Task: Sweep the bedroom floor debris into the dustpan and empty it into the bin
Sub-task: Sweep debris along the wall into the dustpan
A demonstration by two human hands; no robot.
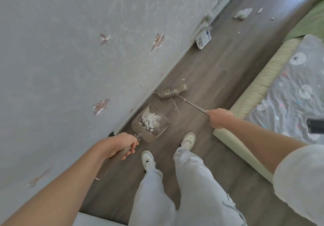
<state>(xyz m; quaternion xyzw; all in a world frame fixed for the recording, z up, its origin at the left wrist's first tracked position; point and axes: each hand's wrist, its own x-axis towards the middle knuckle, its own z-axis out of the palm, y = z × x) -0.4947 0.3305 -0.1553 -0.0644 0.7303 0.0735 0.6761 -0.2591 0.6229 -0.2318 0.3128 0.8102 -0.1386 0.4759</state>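
A brown dustpan [163, 120] sits on the dark wood floor by the wall, holding a heap of white paper scraps [149, 120]. My left hand [121, 145] grips the dustpan's handle. My right hand [218, 118] grips the broom's thin handle; the broom head [172, 91] with pale bristles rests on the floor just beyond the pan's mouth. More white debris lies farther along the floor: a crumpled white wad [242, 13] and small scraps [259, 10]. No bin is in view.
A floral-papered wall [70, 50] runs along the left with a baseboard. A bed [263, 92] with patterned cover borders the right; a phone [315, 126] lies on it. A small white box [203, 39] leans at the baseboard. My feet in white sneakers stand behind the dustpan.
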